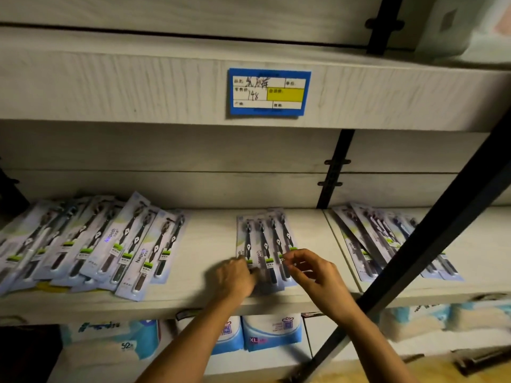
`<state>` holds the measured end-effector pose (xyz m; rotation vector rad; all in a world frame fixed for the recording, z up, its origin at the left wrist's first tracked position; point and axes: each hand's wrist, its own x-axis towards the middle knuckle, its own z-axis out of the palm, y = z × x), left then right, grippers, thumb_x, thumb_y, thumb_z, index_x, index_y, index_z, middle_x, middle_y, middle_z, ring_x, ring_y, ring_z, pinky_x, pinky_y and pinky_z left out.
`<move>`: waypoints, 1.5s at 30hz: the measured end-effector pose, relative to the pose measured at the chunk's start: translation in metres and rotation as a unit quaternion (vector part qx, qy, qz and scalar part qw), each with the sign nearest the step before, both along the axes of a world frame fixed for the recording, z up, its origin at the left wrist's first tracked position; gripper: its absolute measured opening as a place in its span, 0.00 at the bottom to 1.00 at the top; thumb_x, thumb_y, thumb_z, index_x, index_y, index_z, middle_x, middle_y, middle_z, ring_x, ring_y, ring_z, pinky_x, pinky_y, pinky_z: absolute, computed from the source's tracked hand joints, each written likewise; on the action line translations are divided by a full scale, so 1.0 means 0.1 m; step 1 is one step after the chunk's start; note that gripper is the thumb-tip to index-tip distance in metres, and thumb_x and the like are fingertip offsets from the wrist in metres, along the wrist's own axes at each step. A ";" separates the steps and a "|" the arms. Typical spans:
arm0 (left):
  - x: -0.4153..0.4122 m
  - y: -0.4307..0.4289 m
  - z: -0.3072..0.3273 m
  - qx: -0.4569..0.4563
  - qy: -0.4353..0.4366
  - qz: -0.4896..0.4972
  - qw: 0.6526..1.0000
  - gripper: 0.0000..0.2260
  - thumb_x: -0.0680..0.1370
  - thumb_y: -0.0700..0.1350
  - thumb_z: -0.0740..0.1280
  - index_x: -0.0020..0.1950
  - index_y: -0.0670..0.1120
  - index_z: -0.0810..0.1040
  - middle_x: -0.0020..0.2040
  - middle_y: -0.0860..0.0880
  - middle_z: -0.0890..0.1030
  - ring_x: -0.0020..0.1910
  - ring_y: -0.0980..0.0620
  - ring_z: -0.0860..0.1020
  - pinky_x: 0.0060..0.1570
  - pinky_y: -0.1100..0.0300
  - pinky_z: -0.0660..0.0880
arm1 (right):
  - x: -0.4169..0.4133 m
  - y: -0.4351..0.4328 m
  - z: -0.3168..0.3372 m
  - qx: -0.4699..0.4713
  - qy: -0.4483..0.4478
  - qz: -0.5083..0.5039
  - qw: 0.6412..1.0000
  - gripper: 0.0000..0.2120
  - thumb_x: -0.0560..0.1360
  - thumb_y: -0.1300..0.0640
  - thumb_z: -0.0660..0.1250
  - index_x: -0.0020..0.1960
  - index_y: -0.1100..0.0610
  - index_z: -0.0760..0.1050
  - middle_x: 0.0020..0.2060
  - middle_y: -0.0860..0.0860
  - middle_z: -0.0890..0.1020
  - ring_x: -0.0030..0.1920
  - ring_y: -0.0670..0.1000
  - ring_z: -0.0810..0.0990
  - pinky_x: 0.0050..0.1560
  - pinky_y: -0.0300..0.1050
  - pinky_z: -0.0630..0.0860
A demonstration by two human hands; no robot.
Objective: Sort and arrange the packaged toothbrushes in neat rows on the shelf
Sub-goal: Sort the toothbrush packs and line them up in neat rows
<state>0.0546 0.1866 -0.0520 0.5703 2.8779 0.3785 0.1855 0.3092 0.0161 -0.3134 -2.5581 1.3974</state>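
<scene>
A small stack of packaged toothbrushes (265, 239) lies in the middle of the pale wooden shelf (210, 244), dark brushes on light blue cards. My left hand (235, 277) holds the stack's lower left corner with curled fingers. My right hand (312, 272) pinches the stack's lower right edge between thumb and fingertips. A large fanned, untidy pile of the same packs (91, 244) covers the shelf's left part. Another overlapping group of packs (387, 239) lies on the right section.
A black diagonal metal brace (431, 244) crosses in front of the right packs. A blue price label (269, 92) hangs on the shelf edge above. Blue-and-white soft packages (272, 331) fill the shelf below. A black upright bracket (334, 170) stands at the back.
</scene>
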 end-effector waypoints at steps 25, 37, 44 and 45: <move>0.12 0.04 -0.05 0.131 -0.082 -0.011 0.988 0.13 0.77 0.49 0.62 0.54 0.41 0.72 0.57 0.43 0.74 0.56 0.46 0.72 0.53 0.56 0.70 | 0.27 0.14 -0.14 -0.242 -0.033 -0.132 0.961 0.15 0.77 0.57 0.63 0.63 0.52 0.66 0.56 0.52 0.78 0.54 0.49 0.79 0.50 0.45 0.79; -0.15 0.23 -0.02 0.027 -0.088 0.077 0.993 0.30 0.69 0.44 0.73 0.64 0.38 0.62 0.65 0.40 0.67 0.64 0.43 0.68 0.55 0.58 0.70 | 0.35 0.13 -0.12 -0.192 -0.047 -0.127 0.972 0.14 0.78 0.55 0.62 0.62 0.53 0.65 0.51 0.47 0.78 0.50 0.45 0.80 0.38 0.38 0.79; -0.23 -0.10 0.10 0.167 -0.199 0.125 0.958 0.26 0.67 0.38 0.75 0.53 0.41 0.60 0.52 0.42 0.73 0.49 0.45 0.76 0.42 0.58 0.72 | 0.15 0.04 -0.09 -0.227 -0.049 -0.081 0.969 0.14 0.78 0.59 0.62 0.62 0.53 0.66 0.52 0.49 0.79 0.49 0.45 0.81 0.39 0.35 0.79; -0.22 -0.16 0.06 0.198 -0.190 0.119 0.954 0.25 0.67 0.37 0.74 0.51 0.41 0.60 0.52 0.42 0.74 0.48 0.43 0.77 0.39 0.57 0.73 | 0.12 0.03 -0.09 -0.233 -0.047 -0.077 0.968 0.13 0.78 0.59 0.62 0.62 0.53 0.66 0.52 0.49 0.79 0.49 0.45 0.82 0.39 0.36 0.79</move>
